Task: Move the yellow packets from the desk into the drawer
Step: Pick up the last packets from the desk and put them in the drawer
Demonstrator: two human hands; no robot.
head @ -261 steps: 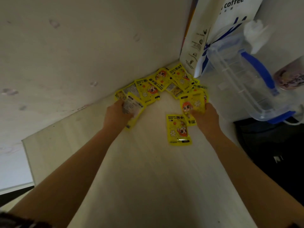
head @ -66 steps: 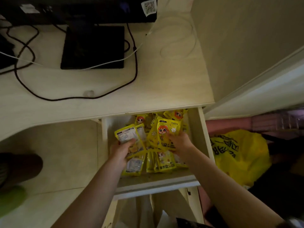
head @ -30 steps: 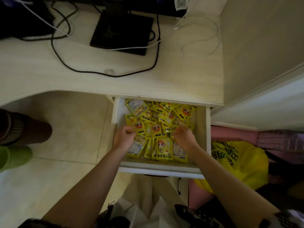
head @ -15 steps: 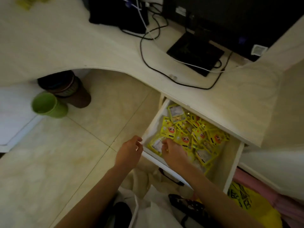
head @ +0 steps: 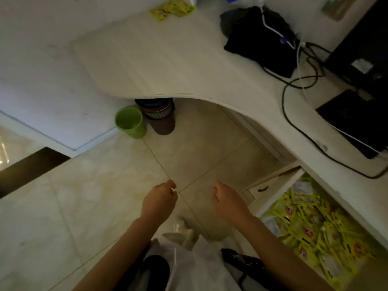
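Observation:
The open drawer (head: 273, 186) at the lower right is full of several yellow packets (head: 310, 227). A few more yellow packets (head: 172, 9) lie on the desk (head: 168, 66) in its far corner at the top. My left hand (head: 159, 199) and my right hand (head: 227, 201) hang over the floor tiles, left of the drawer. Both hold nothing, with fingers loosely curled and apart.
A green cup (head: 130, 121) and a brown bin (head: 160, 116) stand on the floor under the desk edge. A black bag (head: 260, 38), cables (head: 294, 106) and a monitor base (head: 354, 120) sit on the desk at the right. White fabric (head: 189, 259) lies below my arms.
Both hands let go of the packets and came out of the drawer to the left. The view swung left, bringing the desk's far corner into sight.

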